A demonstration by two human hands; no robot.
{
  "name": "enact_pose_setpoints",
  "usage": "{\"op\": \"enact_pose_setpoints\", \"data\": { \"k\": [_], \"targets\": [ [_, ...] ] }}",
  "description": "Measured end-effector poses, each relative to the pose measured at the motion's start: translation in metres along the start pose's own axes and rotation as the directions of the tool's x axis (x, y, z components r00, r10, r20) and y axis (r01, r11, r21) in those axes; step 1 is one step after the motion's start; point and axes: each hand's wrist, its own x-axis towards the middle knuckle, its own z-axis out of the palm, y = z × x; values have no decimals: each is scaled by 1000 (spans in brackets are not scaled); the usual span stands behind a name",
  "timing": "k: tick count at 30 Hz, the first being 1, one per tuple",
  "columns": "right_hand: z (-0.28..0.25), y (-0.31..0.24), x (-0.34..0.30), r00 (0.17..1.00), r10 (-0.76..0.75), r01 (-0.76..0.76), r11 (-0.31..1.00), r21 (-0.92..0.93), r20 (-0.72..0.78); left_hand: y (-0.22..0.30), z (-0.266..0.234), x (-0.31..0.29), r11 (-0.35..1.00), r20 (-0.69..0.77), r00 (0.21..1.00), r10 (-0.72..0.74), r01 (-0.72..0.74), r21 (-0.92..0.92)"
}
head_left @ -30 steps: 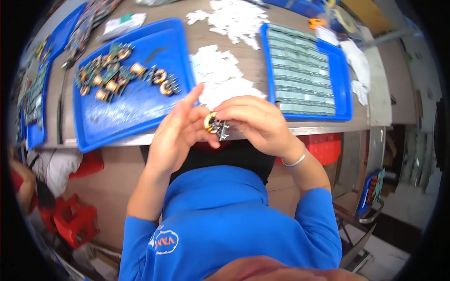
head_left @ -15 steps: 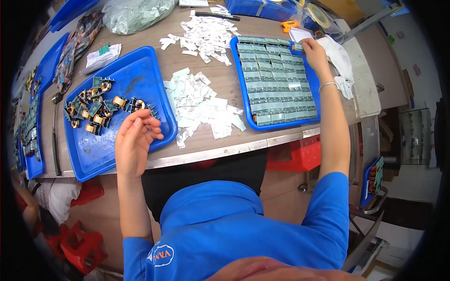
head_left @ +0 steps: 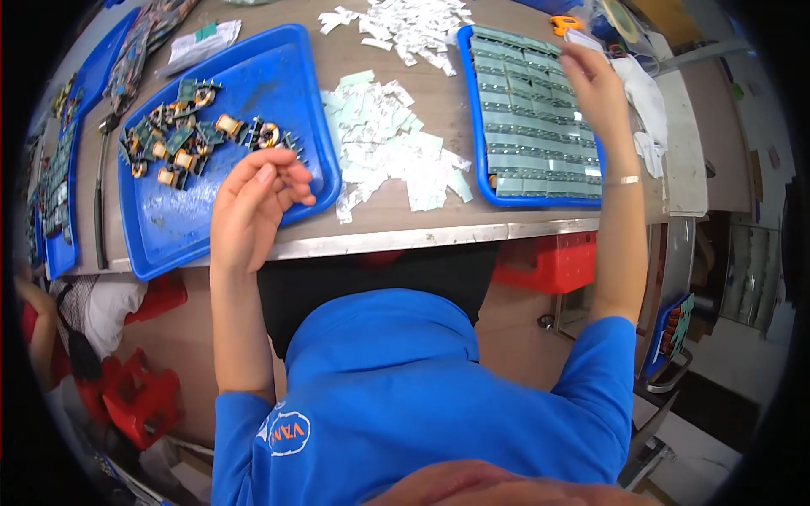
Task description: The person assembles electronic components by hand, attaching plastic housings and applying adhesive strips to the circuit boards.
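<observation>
My left hand [head_left: 257, 202] hovers over the near right edge of a blue tray [head_left: 181, 240], palm turned inward, its fingers loosely curled and apart with nothing in them. Small circuit boards with copper-wound coils [head_left: 181, 143] lie in a loose heap in that tray. At the right, my right hand [head_left: 597, 84] is over the far right part of a second blue tray [head_left: 474, 114]. Its thumb and fingers look apart and no board shows between them, though the hand covers part of the tray. Rows of boards topped with pale green strips [head_left: 536, 122] fill this tray.
Between the trays lies a pile of pale green and white paper pieces [head_left: 396, 143], with white scraps [head_left: 413, 29] beyond. An orange tool [head_left: 564, 24] and white cloth [head_left: 645, 101] are at the far right. A long dark rod [head_left: 101, 194] lies left. Red stools [head_left: 143, 396] stand below.
The view has shifted, so the table sits higher in the picture. My right hand, which pinched a small board at the tray's far edge, now shows none. My left hand keeps its pose.
</observation>
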Motion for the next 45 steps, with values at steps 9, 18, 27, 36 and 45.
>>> {"op": "enact_pose_setpoints", "data": {
  "k": [9,18,27,36,45],
  "targets": [
    [58,-108,-72,853,-340,459,850,-258,396,7,18,-28,998,38,998,59,-60,34],
    [55,-118,-82,867,-295,395,898,-194,401,-2,24,-39,999,52,998,20,-23,46],
    [38,-167,-78,845,-412,273,880,388,340,-4,46,-38,801,159,983,91,-167,575],
    [60,-196,-95,946,-185,-106,597,795,265,-7,49,-39,987,38,999,40,-45,152],
    [66,-192,-91,874,-170,-324,495,806,456,-6,50,-31,488,161,841,516,-443,752]
  ]
}}
